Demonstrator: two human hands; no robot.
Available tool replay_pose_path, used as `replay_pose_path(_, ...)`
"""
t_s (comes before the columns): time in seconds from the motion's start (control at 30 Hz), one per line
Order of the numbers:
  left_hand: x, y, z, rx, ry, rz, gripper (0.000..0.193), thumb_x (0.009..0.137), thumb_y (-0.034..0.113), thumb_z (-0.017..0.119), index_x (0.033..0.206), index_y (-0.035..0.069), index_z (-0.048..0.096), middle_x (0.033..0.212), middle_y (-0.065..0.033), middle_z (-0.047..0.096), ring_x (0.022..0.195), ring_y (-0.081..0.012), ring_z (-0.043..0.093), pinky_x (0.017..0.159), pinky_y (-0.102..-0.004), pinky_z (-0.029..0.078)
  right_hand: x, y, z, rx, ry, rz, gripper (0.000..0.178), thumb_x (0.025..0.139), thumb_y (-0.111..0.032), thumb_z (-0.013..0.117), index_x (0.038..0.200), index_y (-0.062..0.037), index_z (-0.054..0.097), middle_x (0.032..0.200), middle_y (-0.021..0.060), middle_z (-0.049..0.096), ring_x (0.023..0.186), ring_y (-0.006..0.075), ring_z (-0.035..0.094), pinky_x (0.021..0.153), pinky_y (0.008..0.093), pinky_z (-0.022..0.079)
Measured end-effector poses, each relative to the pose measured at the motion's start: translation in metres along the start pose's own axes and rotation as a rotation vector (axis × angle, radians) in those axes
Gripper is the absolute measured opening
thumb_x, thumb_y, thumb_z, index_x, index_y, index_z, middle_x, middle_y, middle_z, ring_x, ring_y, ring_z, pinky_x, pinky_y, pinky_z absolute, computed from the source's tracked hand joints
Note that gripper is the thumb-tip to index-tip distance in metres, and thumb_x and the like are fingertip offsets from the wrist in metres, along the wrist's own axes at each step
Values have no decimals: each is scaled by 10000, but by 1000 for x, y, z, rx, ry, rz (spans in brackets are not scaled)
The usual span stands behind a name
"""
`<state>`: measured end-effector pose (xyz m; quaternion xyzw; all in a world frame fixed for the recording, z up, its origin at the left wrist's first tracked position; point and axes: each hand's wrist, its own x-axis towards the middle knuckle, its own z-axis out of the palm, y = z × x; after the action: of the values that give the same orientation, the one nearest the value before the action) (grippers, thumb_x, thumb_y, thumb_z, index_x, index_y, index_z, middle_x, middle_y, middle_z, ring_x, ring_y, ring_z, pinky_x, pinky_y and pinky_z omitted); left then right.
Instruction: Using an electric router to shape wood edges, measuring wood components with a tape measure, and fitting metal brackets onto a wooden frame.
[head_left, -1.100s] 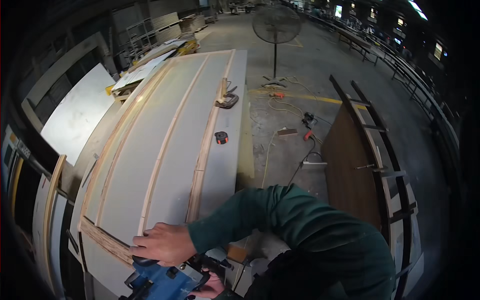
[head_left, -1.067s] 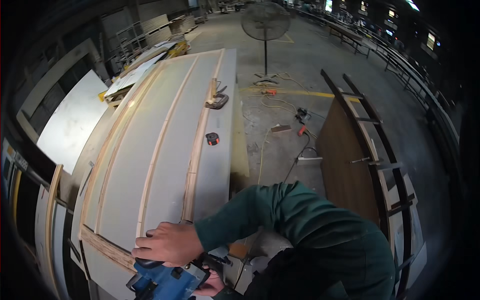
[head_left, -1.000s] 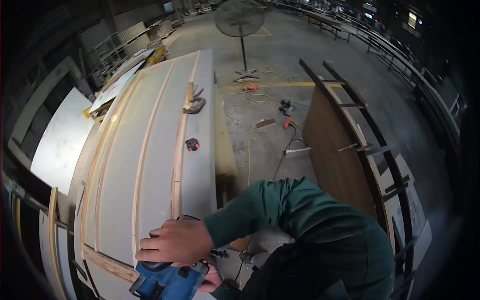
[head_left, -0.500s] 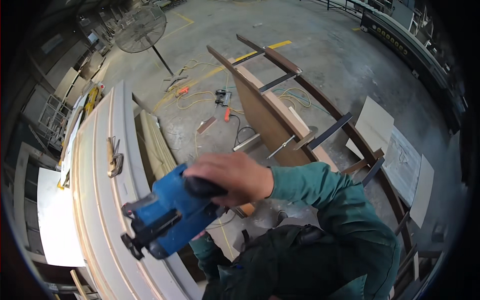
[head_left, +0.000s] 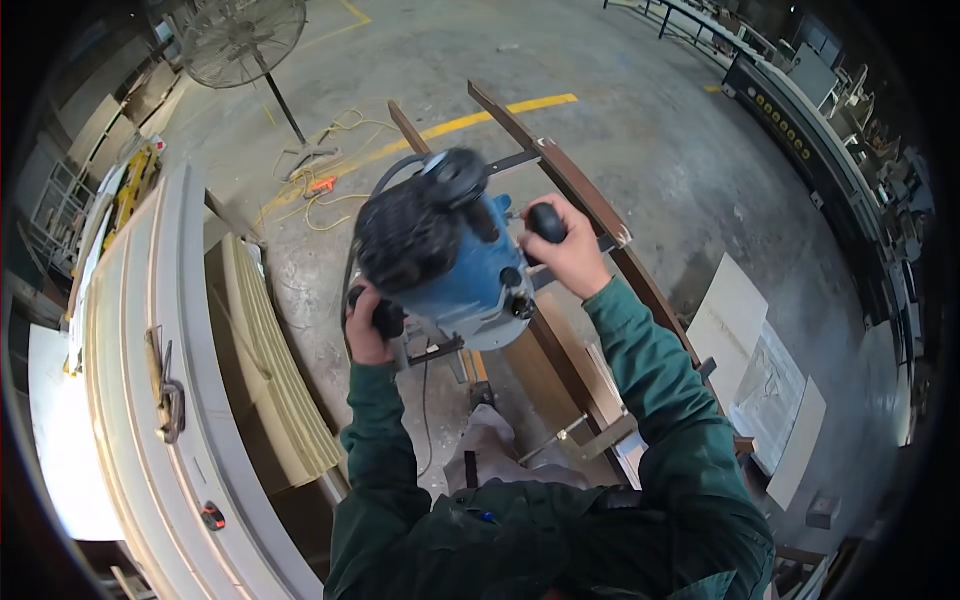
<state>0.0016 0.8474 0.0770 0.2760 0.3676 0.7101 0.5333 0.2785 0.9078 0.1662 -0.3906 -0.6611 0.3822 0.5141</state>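
A blue plunge router [head_left: 470, 275] with a black top is held up in front of me, above the floor and beside a brown wooden panel [head_left: 540, 375]. My left hand [head_left: 368, 335] is wrapped round its left black knob. Its right black knob [head_left: 545, 222] sits in the grip of my right hand [head_left: 575, 262]. A dark cable [head_left: 375, 190] curves down along the router's left side. The bit and the underside of the base are hidden. Just beyond my right hand runs a dark brown wooden frame [head_left: 590, 195].
A stack of pale panels [head_left: 205, 400] lies to my left, with a wood-handled clamp [head_left: 170, 400] on it. Another clamp [head_left: 560, 437] grips the work near my legs. Flat boards [head_left: 735, 315] lie at the right. A pedestal fan [head_left: 285, 105] and yellow cord [head_left: 335, 222] are farther off.
The router has swung from the lower left, where it was tipped over, to the middle and more upright. My left hand has come into view on one knob; my right hand is now on the other.
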Motion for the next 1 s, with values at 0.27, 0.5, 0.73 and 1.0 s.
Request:
replay_pose_path(0.27, 102, -42, 50, 208, 131, -197, 282, 814, 342, 657, 779, 73, 580, 722, -48, 589, 553, -124, 544, 425, -260, 424, 93, 119, -27, 153, 98, 350, 217, 889, -265, 595, 852, -51, 584, 709, 2, 559, 622, 74, 503, 565, 223, 406)
replay_pose_path(0.5, 120, -55, 60, 310, 205, -196, 332, 807, 409, 658, 811, 79, 627, 705, -24, 600, 537, -103, 545, 432, -236, 427, 114, 151, -30, 242, 103, 322, 398, 919, -407, 531, 835, -28, 617, 668, 14, 558, 631, 80, 512, 583, 206, 387)
replay_pose_path(0.73, 110, -64, 69, 397, 271, -142, 351, 805, 425, 656, 812, 75, 625, 689, -19, 574, 542, -98, 544, 433, -233, 431, 123, 159, -43, 440, 3, 594, 370, 879, -386, 560, 851, -23, 627, 683, 8, 577, 589, 105, 537, 497, 230, 416)
replay_pose_path(1.0, 99, -75, 66, 413, 334, -149, 363, 814, 427, 631, 846, 67, 614, 681, -19, 549, 530, -112, 523, 428, -253, 413, 126, 169, -44, 462, -68, 613, 353, 859, -385, 576, 903, -36, 608, 657, -15, 559, 555, 95, 535, 444, 240, 416)
